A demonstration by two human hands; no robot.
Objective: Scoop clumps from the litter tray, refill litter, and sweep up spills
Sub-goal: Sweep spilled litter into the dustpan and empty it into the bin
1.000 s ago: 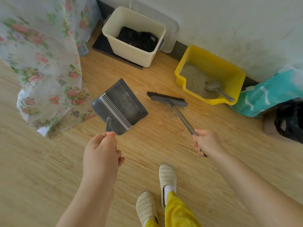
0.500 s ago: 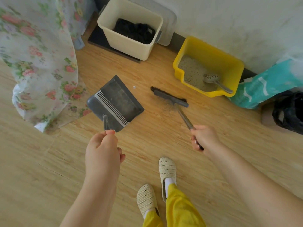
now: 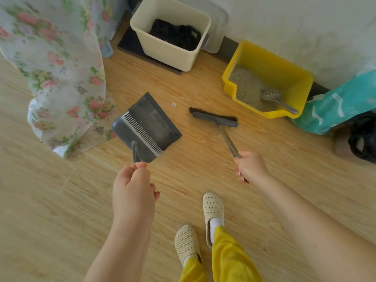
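Your left hand (image 3: 133,188) grips the thin handle of the grey dustpan (image 3: 147,127), fingers curled round the handle's top end; the pan sits on the wooden floor (image 3: 203,165), well to the left of the yellow litter tray (image 3: 284,78), its open mouth facing away from you. Your right hand (image 3: 249,166) holds the metal handle of the broom (image 3: 214,119), fingers closed round it. The broom head rests on the floor between the dustpan and the litter tray, apart from both, with a faint scatter of litter grains (image 3: 213,129) on the floor just at its near edge. The litter tray stands against the wall and contains grey litter (image 3: 247,86), banked toward its left end; a slotted scoop (image 3: 272,95) lies inside it, handle leaning on the tray's front rim. Left of the tray stands a cream bin (image 3: 168,51) lined with a black bag. Right of the tray lies a teal litter bag (image 3: 333,106), touching or just beside it. A small pale speck (image 3: 173,104) lies on the floor left of the broom head.
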